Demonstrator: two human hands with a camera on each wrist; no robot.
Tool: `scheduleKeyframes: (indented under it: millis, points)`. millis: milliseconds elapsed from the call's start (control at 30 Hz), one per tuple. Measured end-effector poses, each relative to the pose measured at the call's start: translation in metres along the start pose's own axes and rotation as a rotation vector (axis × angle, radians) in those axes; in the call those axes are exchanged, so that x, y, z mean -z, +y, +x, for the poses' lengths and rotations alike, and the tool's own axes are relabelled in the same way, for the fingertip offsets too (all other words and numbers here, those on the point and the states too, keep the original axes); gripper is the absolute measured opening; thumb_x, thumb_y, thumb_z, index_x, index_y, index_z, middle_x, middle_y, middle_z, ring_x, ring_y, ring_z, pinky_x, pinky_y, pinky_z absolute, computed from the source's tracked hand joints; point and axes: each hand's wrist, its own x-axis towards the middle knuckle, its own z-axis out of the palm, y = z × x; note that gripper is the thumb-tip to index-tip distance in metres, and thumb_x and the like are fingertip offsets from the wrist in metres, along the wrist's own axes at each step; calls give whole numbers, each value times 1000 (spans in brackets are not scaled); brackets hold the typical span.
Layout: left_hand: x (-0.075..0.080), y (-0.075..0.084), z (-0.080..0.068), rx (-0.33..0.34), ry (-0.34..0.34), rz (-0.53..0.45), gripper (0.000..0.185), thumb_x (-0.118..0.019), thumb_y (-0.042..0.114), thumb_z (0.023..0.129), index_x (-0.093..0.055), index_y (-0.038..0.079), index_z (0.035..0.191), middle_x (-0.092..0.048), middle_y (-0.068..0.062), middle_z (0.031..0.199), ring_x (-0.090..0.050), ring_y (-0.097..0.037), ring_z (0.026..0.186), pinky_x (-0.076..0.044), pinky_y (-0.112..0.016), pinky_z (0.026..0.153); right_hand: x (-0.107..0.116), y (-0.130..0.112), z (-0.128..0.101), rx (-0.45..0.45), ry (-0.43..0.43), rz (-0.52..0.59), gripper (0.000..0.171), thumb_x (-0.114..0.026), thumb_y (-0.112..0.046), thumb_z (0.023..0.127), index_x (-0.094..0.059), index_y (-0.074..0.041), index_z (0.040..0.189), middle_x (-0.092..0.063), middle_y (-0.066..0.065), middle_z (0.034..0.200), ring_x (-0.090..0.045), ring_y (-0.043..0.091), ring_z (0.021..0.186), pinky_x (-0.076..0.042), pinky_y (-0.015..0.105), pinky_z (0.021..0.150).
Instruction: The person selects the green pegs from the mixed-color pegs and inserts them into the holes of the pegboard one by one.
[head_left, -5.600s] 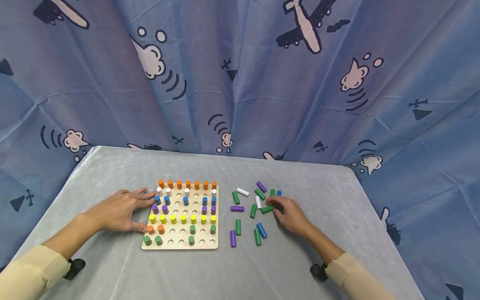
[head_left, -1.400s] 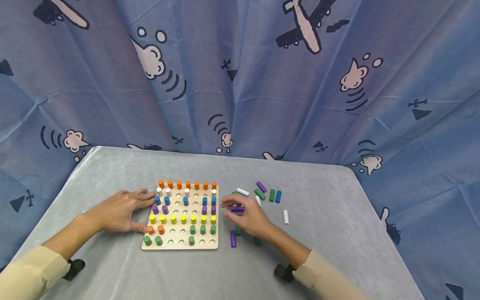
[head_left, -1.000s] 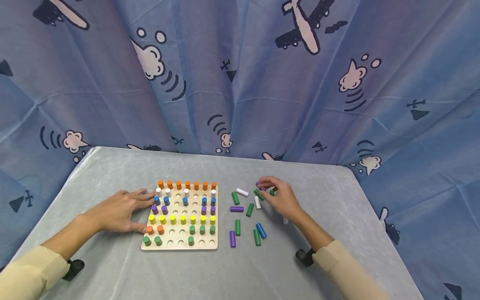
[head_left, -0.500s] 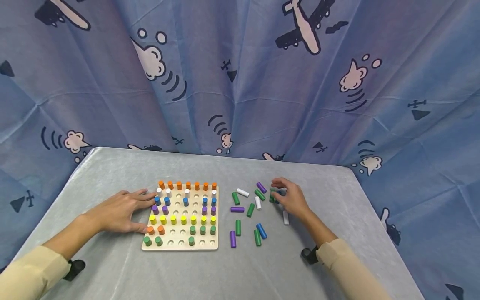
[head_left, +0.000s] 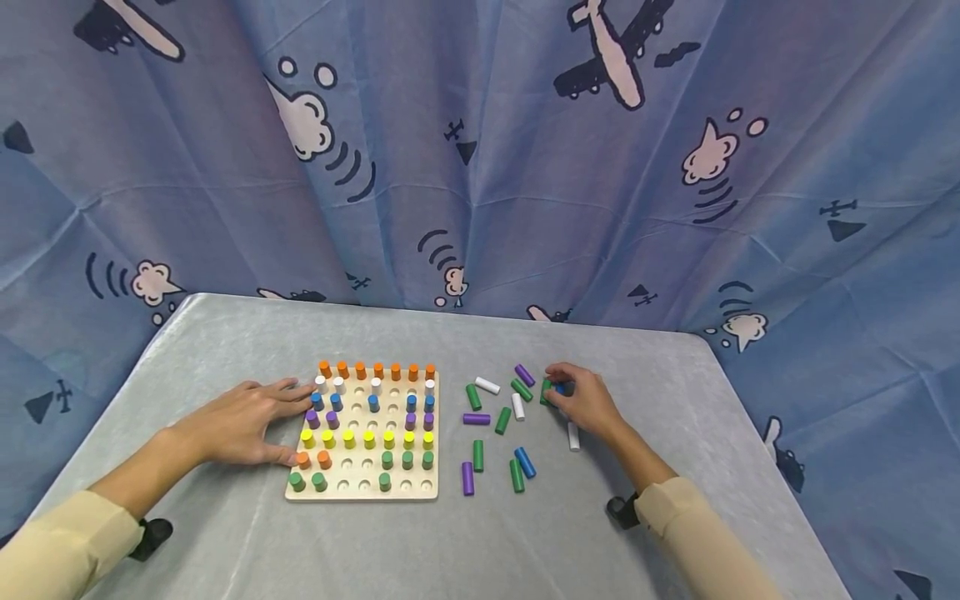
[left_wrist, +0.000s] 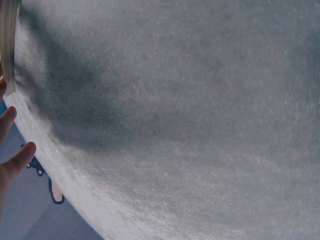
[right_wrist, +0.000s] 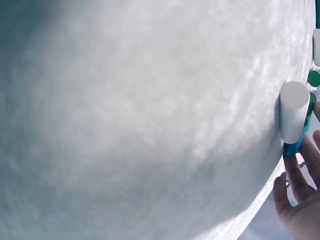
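Pegboard and loose pegs on grey surface [head_left: 225, 533].
Left hand [head_left: 238, 421]: grip flat, fingers straight, touching pegboard [head_left: 364, 487] left edge. Board holds upright coloured pegs. Loose pegs [head_left: 495, 425] lie right of board. Right hand [head_left: 588, 402]: grip curled, pinching blue peg [head_left: 558, 388] beside green peg [head_left: 545, 392]; white peg [head_left: 573, 436] just beside wrist.

Peg board [head_left: 420, 492]: on the table [head_left: 225, 333], just right of the left hand [head_left: 240, 421].
Loose pegs [head_left: 480, 454]: between the board and the right hand [head_left: 588, 404].
Curtain [head_left: 480, 167]: behind the table, beyond both hands.
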Motion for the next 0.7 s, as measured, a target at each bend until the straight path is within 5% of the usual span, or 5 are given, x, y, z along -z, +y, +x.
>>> scheduleKeyframes:
  millis: [700]
  points:
    - [1,2,0,-3,-12,-7,94,-59,78,79,-59,5,139,-45,-8,153,-41,-43,138,-39,-64,99,-6,-6,-5,51,83,67,32,-78,0,82,-68,1,113,-70,13,100,-64,30,99,-49,48,85]
